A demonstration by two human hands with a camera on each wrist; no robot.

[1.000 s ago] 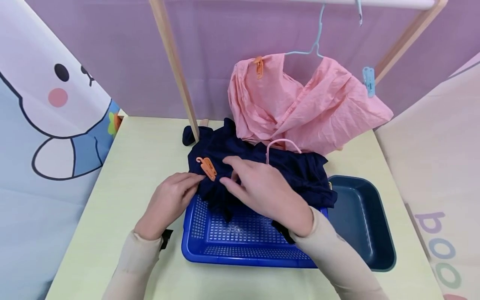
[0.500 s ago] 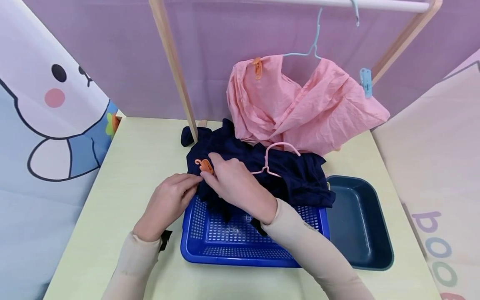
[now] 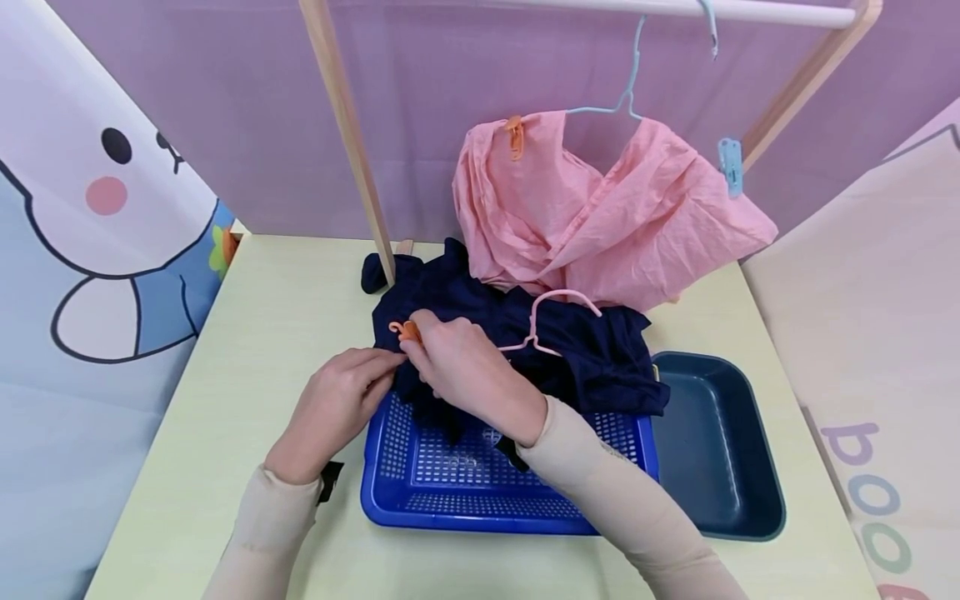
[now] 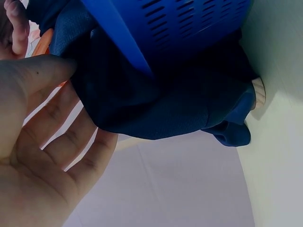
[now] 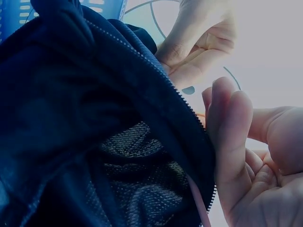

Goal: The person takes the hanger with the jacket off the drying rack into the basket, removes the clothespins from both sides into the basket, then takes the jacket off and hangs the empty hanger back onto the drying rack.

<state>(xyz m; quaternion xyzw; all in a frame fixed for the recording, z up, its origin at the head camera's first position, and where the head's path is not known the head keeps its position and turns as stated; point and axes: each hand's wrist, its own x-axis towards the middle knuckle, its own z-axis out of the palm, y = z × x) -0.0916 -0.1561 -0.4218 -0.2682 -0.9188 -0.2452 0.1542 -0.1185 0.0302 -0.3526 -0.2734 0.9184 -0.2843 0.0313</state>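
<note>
A navy zippered jacket (image 3: 468, 296) lies draped over the back of a blue perforated basket (image 3: 480, 525), with a pink hanger (image 3: 533, 323) at its neck. My left hand (image 3: 330, 412) pinches the jacket's left edge between thumb and fingers. Just to the right, my right hand (image 3: 480, 371) grips an orange clothespin (image 3: 408, 330) at that same edge; its fingers cover most of the pin. In the right wrist view the zipper (image 5: 182, 101) runs past both hands. Whether the pin bites the cloth is hidden.
Behind, a pink shirt (image 3: 570, 225) hangs on a light blue hanger (image 3: 633, 71), with an orange clothespin (image 3: 515, 137) and a blue clothespin (image 3: 731, 167) on it. A white rod (image 3: 780, 11) on wooden posts (image 3: 348, 142) spans above. A dark teal basin (image 3: 708, 450) stands right of the basket.
My right hand has moved left and its fingers have come together on the orange clothespin, uncovering more of the pink hanger. The left hand stays at the jacket's edge.
</note>
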